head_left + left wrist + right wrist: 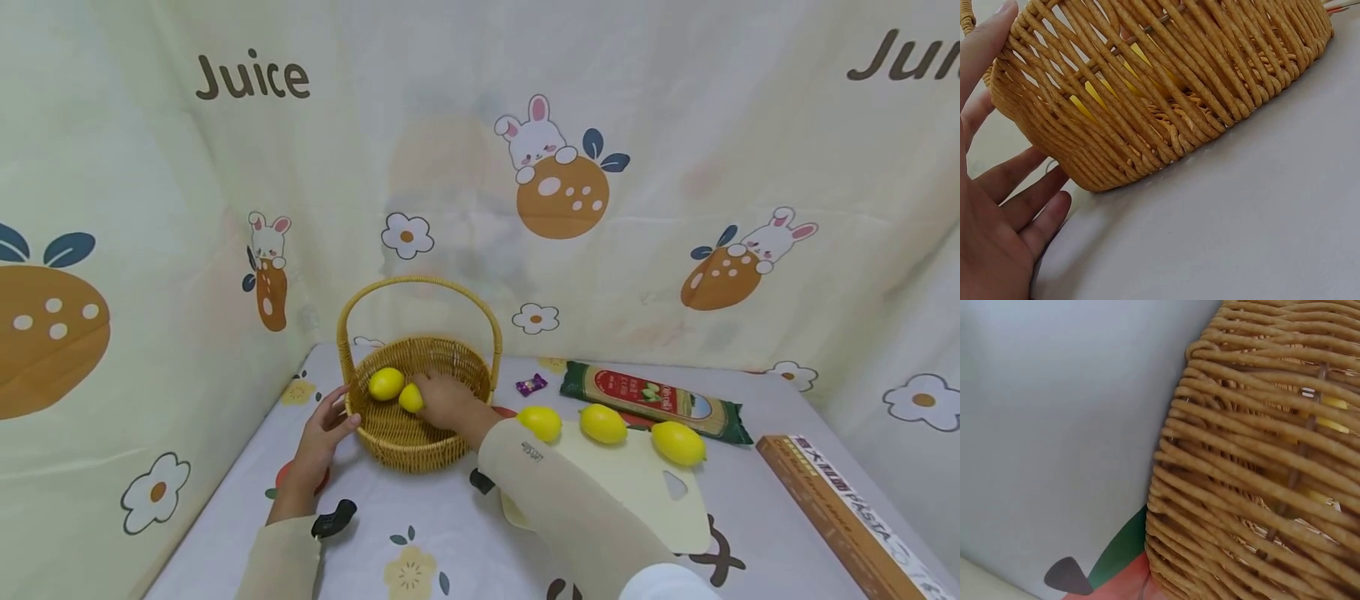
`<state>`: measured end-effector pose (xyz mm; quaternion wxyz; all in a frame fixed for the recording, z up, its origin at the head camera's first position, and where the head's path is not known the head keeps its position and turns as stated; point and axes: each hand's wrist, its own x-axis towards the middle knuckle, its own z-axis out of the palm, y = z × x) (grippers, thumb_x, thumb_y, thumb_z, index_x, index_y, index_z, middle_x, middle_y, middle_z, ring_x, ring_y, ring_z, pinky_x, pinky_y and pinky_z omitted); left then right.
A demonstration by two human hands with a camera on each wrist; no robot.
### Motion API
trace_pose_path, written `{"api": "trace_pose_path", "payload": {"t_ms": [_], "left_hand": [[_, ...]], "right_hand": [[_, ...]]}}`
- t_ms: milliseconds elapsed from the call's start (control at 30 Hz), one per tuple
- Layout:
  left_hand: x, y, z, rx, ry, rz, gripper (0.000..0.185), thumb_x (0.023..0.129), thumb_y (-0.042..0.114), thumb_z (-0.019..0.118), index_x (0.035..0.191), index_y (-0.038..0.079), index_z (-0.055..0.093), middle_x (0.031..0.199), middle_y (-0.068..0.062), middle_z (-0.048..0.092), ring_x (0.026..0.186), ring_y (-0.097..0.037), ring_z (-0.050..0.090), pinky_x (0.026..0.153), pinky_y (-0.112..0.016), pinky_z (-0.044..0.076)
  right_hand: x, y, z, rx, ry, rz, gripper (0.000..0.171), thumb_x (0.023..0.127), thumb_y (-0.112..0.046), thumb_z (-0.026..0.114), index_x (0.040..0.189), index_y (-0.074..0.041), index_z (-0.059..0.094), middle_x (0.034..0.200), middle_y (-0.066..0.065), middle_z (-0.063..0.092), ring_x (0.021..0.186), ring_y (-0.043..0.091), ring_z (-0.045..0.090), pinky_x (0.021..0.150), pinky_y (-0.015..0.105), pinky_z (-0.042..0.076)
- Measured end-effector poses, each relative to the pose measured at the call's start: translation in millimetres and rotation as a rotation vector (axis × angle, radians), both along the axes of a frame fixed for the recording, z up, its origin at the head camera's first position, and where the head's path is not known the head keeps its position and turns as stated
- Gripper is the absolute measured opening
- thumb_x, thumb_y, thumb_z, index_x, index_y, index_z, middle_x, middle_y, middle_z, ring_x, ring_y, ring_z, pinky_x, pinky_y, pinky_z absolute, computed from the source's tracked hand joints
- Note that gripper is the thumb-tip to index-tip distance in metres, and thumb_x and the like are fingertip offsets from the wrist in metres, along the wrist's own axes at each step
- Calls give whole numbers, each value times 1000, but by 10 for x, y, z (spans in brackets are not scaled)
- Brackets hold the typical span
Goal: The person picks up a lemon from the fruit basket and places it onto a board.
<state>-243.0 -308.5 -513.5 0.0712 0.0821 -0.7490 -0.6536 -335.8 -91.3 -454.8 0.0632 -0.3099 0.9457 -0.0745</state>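
Currently, we judge step as settling lemon [409,398] inside basket [408,457]: right hand [446,400] at lemon, hold hidden, cannot tell. Left hand [321,437], fingers spread, touches basket side, grasping nothing. Next move probably calls for release, then withdrawal clear of handle [420,279].

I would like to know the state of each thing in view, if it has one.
Basket: upright, handle raised
Left lemon inside: lying uncovered
Right lemon inside: partly hidden by the right grip
Left grip: touching the basket
Three lemons outside: uncut on their visible sides
Cutting board: flat, partly hidden
Wrapped candy: wrapper looks closed
Packet: lying flat; sealing unclear
Pasta box: lying flat; closure unclear
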Motion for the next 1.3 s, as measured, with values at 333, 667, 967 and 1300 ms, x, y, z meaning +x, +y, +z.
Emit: {"api": "trace_pose_path", "payload": {"t_ms": [333, 667, 967, 1300], "left_hand": [[-6, 1, -19, -22, -16, -1, 67, 93, 34, 67, 151, 28, 34, 153, -16, 34, 138, -34, 33, 111, -58, 20], [-15, 0, -35, -39, -6, 9, 68, 92, 35, 68, 151, 29, 35, 152, -16, 35, 138, -35, 34, 111, -60, 19], [-4, 2, -39, -33, -24, 21, 68, 92, 36, 68, 151, 31, 35, 153, -15, 33, 138, -34, 32, 110, -61, 18], [3, 27, -5, -16, -18, 8, 68, 93, 35, 67, 151, 29, 34, 153, -16, 33, 139, -35, 31, 111, -61, 16]], "right_hand": [[-4, 112, 36, 26, 41, 8, 66, 94, -30, 66, 151, -16, 34, 146, 12, 41, 123, 26, 50, 99, 38, 44], [99, 337, 198, 42, 83, 82, 59, 96, -30, 63, 149, -22, 39, 143, 11, 43, 121, 26, 51, 98, 38, 45], [212, 544, 389, 22, 110, 141, 55, 96, -29, 63, 147, -24, 44, 138, 11, 45, 120, 25, 50, 98, 39, 46], [328, 885, 558, 36, 160, 181, 55, 94, -24, 67, 145, -20, 48, 139, 14, 44, 119, 31, 51, 100, 42, 44]]}}
